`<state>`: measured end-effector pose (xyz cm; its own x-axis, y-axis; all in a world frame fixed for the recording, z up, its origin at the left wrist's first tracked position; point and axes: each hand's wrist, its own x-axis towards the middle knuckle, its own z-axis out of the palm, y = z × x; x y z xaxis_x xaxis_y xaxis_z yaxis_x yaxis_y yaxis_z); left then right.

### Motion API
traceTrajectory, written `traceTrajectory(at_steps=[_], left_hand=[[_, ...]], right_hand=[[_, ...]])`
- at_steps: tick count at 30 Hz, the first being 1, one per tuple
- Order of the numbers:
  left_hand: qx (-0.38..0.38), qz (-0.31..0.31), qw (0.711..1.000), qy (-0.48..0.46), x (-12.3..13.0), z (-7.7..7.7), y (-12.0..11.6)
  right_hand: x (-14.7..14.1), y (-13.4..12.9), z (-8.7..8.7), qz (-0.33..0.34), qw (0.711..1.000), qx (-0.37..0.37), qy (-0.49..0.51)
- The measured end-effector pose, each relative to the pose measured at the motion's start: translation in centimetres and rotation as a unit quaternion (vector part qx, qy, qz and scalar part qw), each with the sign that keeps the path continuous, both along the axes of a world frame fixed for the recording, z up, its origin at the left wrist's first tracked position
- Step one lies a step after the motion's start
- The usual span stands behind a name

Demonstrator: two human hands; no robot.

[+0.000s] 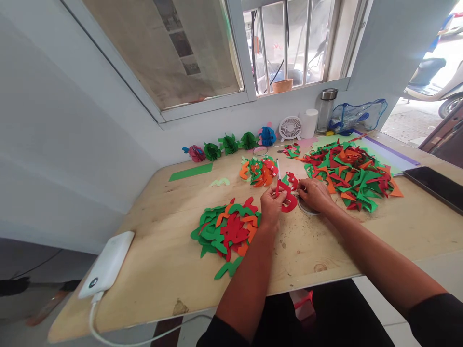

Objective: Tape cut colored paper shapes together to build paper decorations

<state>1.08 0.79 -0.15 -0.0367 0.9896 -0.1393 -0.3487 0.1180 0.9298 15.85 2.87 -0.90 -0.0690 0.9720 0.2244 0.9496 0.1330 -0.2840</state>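
My left hand is closed on a red paper cutout with a curved, notched outline, held just above the wooden table. Close to its right edge, my right hand has its fingers pinched together; what they hold, if anything, is too small to make out. Under that hand lies a pale ring, partly hidden, which looks like a roll of tape. Beyond the hands are small red and green pieces and a pen. Left of my left forearm spreads a pile of green, red and orange wavy cutouts.
A heap of paper scraps covers the right side, beside a dark phone. Paper figures, a small fan and a glass bottle line the wall. A white power bank with a cable sits front left.
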Motion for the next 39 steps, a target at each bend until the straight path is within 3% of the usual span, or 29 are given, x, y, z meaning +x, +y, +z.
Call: traceTrajectory(at_steps=[14, 18, 22, 25, 31, 39], left_hand=[[0.009, -0.015, 1.0, 0.007, -0.1, 0.3, 0.0], [0.013, -0.023, 0.999, 0.028, -0.1, 0.5, -0.1], [0.016, -0.034, 0.998, 0.058, -0.1, 0.9, -0.3], [0.009, -0.047, 0.995, 0.082, 0.1, 1.1, -0.5], [0.03, -0.064, 0.99, 0.124, 0.2, 0.9, -0.5], [0.054, -0.051, 0.983, 0.168, 0.2, 0.4, -0.3]], right_hand=[[0.0, 0.0, 0.0, -0.033, 0.998, 0.017, 0.051], [0.1, 0.0, 0.2, -0.02, 0.983, 0.04, 0.177], [-0.1, -0.3, 1.2, 0.053, 0.94, 0.029, 0.335], [-0.4, -0.7, 1.9, 0.087, 0.921, 0.025, 0.378], [-0.7, -1.1, 2.0, 0.13, 0.932, 0.013, 0.339], [-0.7, -1.2, 1.9, 0.109, 0.959, 0.011, 0.263]])
